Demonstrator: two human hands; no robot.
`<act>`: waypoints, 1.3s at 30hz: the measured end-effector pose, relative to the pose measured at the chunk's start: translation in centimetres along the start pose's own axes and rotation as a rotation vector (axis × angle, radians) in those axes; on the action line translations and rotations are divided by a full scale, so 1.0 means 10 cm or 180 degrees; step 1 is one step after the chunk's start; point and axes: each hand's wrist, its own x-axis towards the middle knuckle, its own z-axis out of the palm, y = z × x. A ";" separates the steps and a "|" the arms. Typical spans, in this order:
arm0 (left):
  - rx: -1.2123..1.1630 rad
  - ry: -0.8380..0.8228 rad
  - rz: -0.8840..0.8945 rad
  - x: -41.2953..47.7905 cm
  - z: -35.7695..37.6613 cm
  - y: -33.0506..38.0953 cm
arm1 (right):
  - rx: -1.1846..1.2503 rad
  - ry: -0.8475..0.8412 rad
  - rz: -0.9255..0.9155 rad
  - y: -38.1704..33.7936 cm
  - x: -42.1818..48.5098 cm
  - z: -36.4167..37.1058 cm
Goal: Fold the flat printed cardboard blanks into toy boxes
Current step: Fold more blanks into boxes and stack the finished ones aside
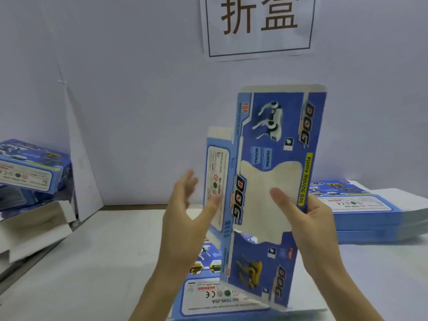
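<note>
A: Where's the work?

B: On the surface (92, 262), a flat stack (370, 218) lies to the right. One blank (271, 126) stands upright above the surface, in hand.

A: How will it handle?

B: Light, thin, springy card, I'd judge, and its clear window (261, 205) looks easily dented. The right hand (310, 223) pinches the blank's right edge, thumb on the window. The left hand (183, 218) has its fingers (187, 181) straight and apart by the side panel (217, 167). Better to hold it along the creases.
</note>
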 end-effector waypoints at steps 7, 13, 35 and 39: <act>-0.1143 -0.1133 -0.0357 -0.10 0.04 0.06 | -0.2128 -0.1831 -0.1268 -0.05 -0.25 0.14; -0.1729 -0.0009 -0.0785 0.08 -0.14 -0.03 | -0.1736 -0.1052 -0.1384 -0.23 -0.14 0.15; -0.0317 -0.1050 0.0719 -0.01 -0.42 0.06 | 0.1167 -0.1352 -0.0034 -0.32 0.09 0.06; 0.0452 -0.0941 0.0959 0.01 -0.35 0.09 | 0.0888 -0.1196 0.0001 -0.22 0.07 -0.02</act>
